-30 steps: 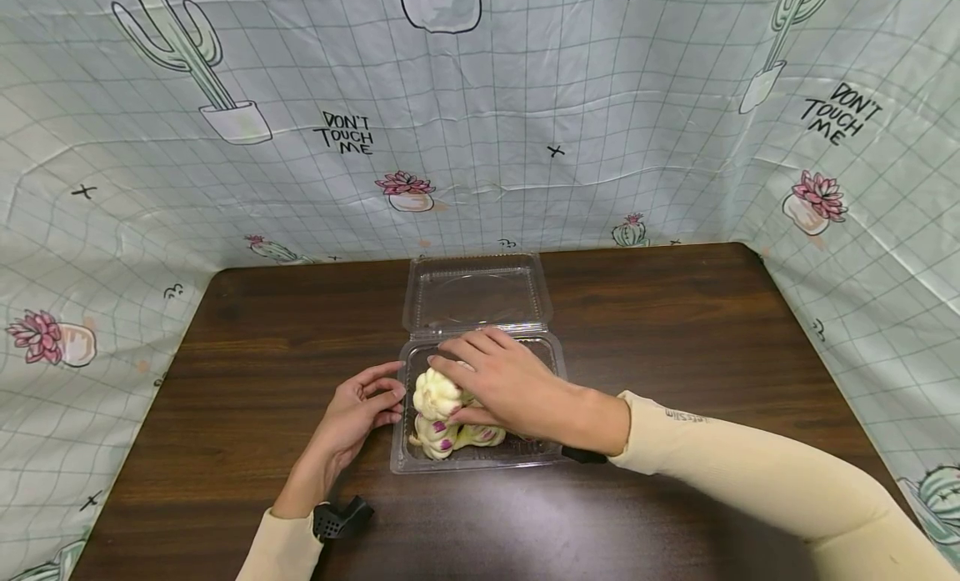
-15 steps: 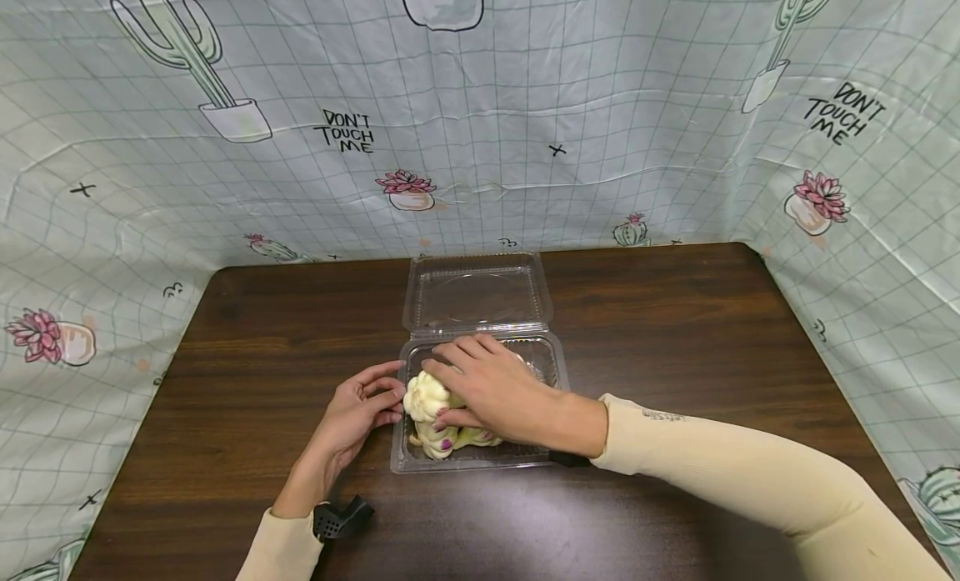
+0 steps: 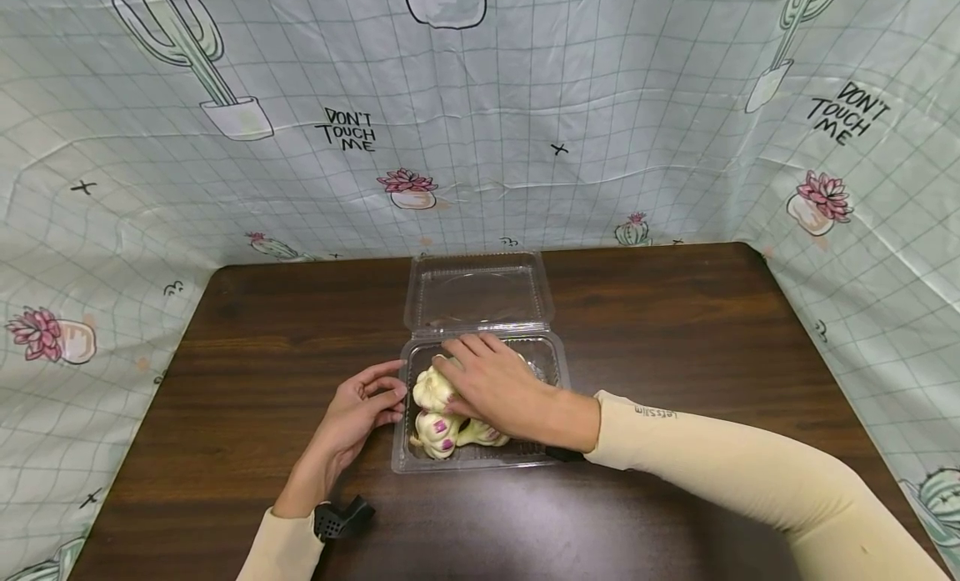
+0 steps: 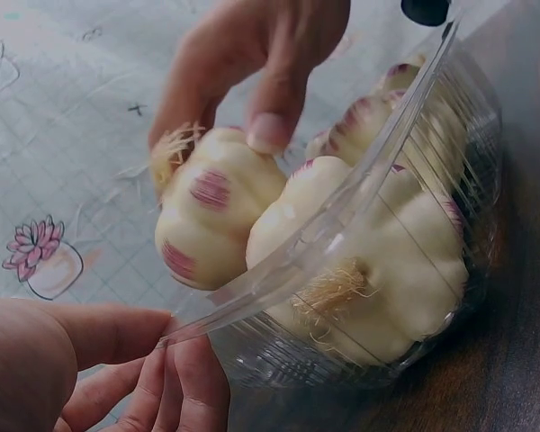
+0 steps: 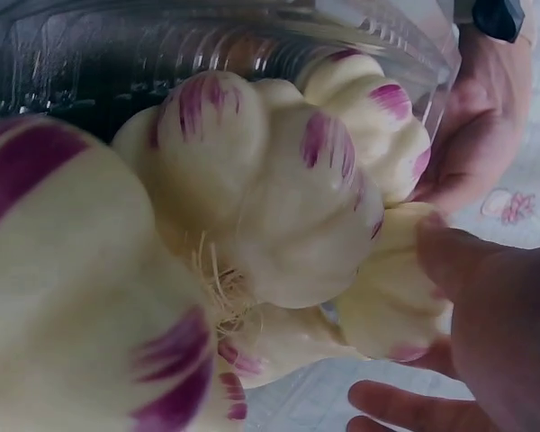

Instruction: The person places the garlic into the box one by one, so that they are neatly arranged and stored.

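A clear plastic clamshell container [image 3: 558, 456] stands on the table with its lid laid back. Several garlic bulbs, cream with purple streaks, are in it; one bulb [image 3: 437, 435] lies at the near left corner, another [image 3: 482, 433] to its right. With thumb and fingers my right hand [image 3: 498, 389] grips a garlic bulb [image 4: 220, 207] at the container's left side, just behind the near-left one. My left hand [image 3: 362, 408] pinches the container's left rim [image 4: 243, 306] between thumb and fingers. In the right wrist view, garlic bulbs [image 5: 279, 189] fill the foreground; my right hand covers part of the container.
The open lid [image 3: 480, 293] lies flat behind the base. Dark wooden table [image 3: 300, 339] surrounds the container. A patterned cloth curtain [image 3: 480, 147] encloses the table's back and sides.
My right hand has shifted left with the garlic bulb, which moved toward the left rim and then slightly back to the right. My left hand has stayed at the rim.
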Available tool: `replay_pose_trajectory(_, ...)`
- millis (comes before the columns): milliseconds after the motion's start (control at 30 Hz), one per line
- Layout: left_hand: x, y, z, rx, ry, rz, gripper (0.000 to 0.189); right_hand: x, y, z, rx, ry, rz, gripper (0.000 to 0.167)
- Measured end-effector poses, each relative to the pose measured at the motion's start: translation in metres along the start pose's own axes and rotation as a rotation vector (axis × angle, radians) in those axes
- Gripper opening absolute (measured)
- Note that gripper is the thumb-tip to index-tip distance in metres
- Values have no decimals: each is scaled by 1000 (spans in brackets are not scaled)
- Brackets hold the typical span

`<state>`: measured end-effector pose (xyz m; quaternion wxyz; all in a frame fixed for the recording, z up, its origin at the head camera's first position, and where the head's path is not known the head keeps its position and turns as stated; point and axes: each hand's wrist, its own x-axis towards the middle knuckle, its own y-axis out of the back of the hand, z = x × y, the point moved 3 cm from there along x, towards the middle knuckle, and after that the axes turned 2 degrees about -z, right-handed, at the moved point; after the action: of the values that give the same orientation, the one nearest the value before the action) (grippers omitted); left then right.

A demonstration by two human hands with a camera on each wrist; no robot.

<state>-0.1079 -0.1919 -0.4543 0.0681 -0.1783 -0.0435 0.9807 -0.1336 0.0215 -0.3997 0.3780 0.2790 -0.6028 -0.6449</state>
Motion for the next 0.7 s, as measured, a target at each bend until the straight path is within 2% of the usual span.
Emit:
replay_pose_trajectory(200,0,-1,0,0,-4,-1,53,-2,-2,0,-49,20,17,58)
replay_pose_trajectory(433,-1,-1,0,9,1,-2,53,0,-3,-1,-95,55,56,48)
replay_pose_trajectory(700,0,-2,-1,11,3,4,53,2,-4,-1,-157,49,69,44)
